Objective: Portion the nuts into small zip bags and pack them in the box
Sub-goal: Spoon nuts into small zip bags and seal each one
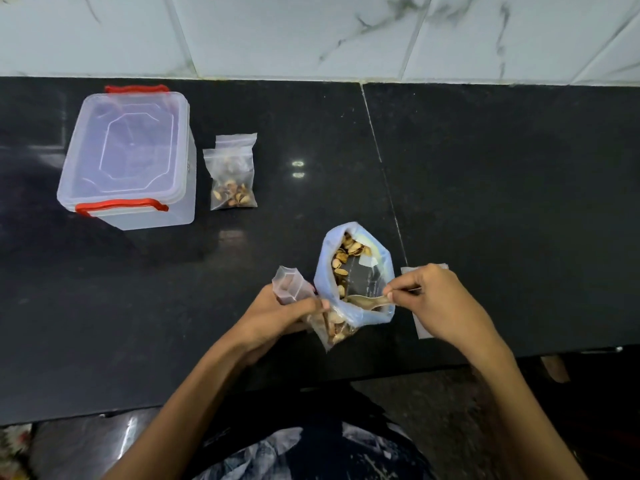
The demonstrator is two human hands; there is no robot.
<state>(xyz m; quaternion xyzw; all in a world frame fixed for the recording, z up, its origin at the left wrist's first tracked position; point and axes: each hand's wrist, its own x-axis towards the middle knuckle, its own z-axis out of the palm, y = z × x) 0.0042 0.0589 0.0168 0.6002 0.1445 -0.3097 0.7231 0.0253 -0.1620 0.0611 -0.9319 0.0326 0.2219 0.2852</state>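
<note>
**nutpacker88:** Here's the setup. Black stone counter [485, 202], white marbled tile wall [311, 32] behind it. The big bag of nuts [356, 271] sits open near the front edge, mouth spread wide, pistachios in the shell [346, 254] showing inside.

**shelfie_dan:** What are the hands doing?

**nutpacker88:** The right hand [436, 299] pinches the handle of a small pale spoon [367, 301], with the bowl end down inside the big bag. The left hand [280, 313] grips an empty small zip bag [289, 284], its open top sticking up past the knuckles, and the same fingers are also curled onto the big bag's left edge (looks like it holds both at once).

**shelfie_dan:** Any portions filled?

**nutpacker88:** One filled zip bag [232, 183] lies flat on the counter, nuts settled at its near end, just beside the box. There seems to be a second bag [239, 140] tucked behind it, but I can't tell whether that one has anything in it.

**shelfie_dan:** And the box?

**nutpacker88:** Clear plastic box [128, 157] at the left, lid on, red clip handles [121, 204] on the near and far sides. It's well apart from the hands. There's also something flat and pale [424, 332] on the counter under the right hand, mostly hidden, so no idea what exactly.
</note>
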